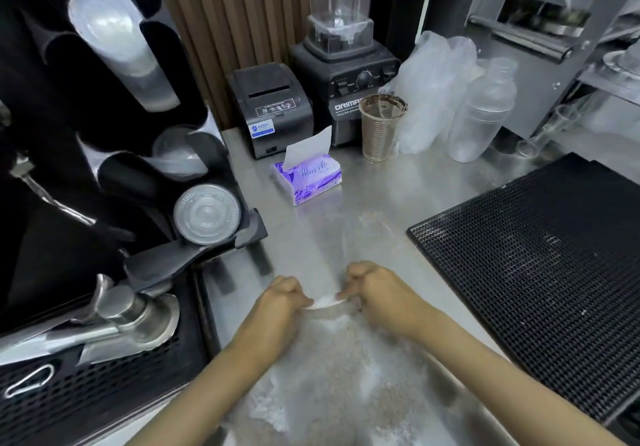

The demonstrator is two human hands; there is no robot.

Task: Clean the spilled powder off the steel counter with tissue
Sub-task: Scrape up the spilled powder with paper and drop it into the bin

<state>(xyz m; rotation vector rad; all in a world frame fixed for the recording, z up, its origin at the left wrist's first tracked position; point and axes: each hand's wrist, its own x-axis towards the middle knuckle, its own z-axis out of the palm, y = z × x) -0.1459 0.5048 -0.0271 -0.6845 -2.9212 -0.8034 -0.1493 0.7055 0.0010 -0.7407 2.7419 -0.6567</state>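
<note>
Head view:
- Steel desk [398, 185] running far to near, with white powder [346, 362] lying smeared across near part.
- Left hand [282, 301] and right hand [375, 293] sitting close together, fingers curled, both pinching white tissue [327, 303] stretched between them at far edge of powder.
- Purple tissue pack [308, 178] standing mid-desk, farther back.
- Black perforated mat [540, 265] lying right.
- Brown-stained cup [381, 130], blender [343, 67] and receipt printer [270, 106] lining far wall.

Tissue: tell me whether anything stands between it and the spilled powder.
Nothing visible does. The left hand and right hand pinch the tissue right at the powder, which spreads over the counter toward the person.
</note>
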